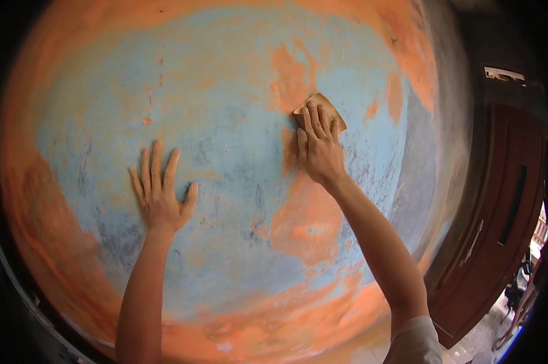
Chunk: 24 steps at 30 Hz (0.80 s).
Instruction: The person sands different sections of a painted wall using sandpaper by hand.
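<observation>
Before me is a wall (225, 121) with worn patches of pale blue, orange and grey. My left hand (160, 194) lies flat against its blue part, fingers spread, with nothing in it. Higher and to the right, my right hand (320, 145) presses a brown sheet of sandpaper (315, 104) to the wall. The fingers lie over the sheet, whose upper edge and right corner stick out past them. Beneath the right hand is a bare orange patch (310, 218). The sheet's underside is hidden.
To the right stands a dark red-brown door (498, 230) with a long handle (471, 242). Above it is a small light opening (504, 75). Beyond the door, at the lower right edge, are cluttered objects too small to make out and a bright tiled floor (462, 355).
</observation>
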Each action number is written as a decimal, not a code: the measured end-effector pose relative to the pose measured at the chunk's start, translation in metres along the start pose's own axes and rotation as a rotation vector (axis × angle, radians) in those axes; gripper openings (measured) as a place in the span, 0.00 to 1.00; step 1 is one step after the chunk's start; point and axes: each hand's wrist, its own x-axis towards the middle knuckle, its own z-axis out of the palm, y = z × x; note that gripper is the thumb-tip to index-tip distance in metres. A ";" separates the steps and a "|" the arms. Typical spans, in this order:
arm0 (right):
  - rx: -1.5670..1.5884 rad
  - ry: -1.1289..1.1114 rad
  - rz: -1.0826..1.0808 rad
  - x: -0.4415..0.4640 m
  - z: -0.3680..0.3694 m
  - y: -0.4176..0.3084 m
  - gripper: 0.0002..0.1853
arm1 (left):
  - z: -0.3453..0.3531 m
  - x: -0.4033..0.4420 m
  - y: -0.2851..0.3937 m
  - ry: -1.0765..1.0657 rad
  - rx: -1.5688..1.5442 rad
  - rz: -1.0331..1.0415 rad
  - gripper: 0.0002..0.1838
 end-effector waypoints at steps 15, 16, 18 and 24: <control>0.073 0.027 0.017 0.036 -0.005 0.021 0.26 | 0.006 -0.003 0.001 0.026 0.025 -0.019 0.33; 0.075 0.026 0.019 0.048 -0.009 0.020 0.26 | 0.007 -0.001 0.002 0.023 0.025 -0.018 0.33; 0.111 0.031 0.150 0.061 -0.013 0.013 0.26 | 0.004 0.000 0.002 0.039 0.010 -0.015 0.33; 0.176 0.046 0.066 0.006 0.001 -0.006 0.27 | 0.001 -0.003 0.001 0.001 0.027 0.006 0.33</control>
